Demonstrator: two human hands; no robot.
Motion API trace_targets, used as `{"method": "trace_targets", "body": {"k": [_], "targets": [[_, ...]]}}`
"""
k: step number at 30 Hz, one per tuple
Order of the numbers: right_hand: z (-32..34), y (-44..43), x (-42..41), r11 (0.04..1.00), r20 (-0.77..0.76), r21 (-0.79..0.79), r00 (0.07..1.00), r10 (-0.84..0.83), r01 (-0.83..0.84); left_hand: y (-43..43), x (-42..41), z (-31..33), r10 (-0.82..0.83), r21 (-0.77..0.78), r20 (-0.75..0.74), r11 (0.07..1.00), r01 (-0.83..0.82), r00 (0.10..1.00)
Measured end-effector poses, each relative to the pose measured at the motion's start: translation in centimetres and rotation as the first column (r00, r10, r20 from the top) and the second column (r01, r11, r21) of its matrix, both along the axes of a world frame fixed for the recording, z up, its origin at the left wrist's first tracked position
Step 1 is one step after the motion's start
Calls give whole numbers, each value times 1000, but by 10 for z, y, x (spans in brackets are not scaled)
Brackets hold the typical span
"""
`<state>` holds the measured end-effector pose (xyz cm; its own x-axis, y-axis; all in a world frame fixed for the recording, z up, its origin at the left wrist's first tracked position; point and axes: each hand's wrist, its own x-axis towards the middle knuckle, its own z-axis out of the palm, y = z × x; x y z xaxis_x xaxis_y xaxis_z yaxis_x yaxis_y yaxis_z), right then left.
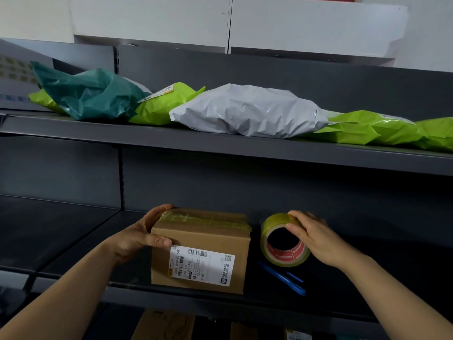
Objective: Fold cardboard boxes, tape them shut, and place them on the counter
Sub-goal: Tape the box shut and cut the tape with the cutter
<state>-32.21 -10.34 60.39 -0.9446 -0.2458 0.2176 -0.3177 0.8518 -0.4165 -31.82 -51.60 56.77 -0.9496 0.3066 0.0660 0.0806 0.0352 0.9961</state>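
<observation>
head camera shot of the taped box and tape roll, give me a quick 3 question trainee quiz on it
1. True or false: the brown cardboard box with a white shipping label already has yellowish tape across its top.
2. Which hand rests on the yellowish clear tape roll with the red core?
A. left hand
B. right hand
C. neither
3. Fill in: the blue plastic tool lies on the dark grey metal shelf, just in front of the ____.

Key
1. True. The left hand has its grip on the box's left side.
2. B. The right hand holds the roll upright on its edge, to the right of the box and apart from it.
3. tape roll
</observation>
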Motion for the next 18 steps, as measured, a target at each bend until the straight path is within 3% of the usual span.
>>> {"method": "trace_targets", "body": {"k": [11, 15, 18], "targets": [[-23, -5, 1, 995, 37, -94, 999, 12, -8, 3, 4, 5, 13, -53, 14, 999, -12, 1000], [-22, -10, 4, 987, -11, -161, 1000, 6, -7, 6, 13, 23, 19, -255, -10, 967, -21, 1000], [-21, -12, 4, 984, -29, -179, 1000, 11, -16, 23, 20, 39, 156, -423, -152, 882, -207, 976]]}}
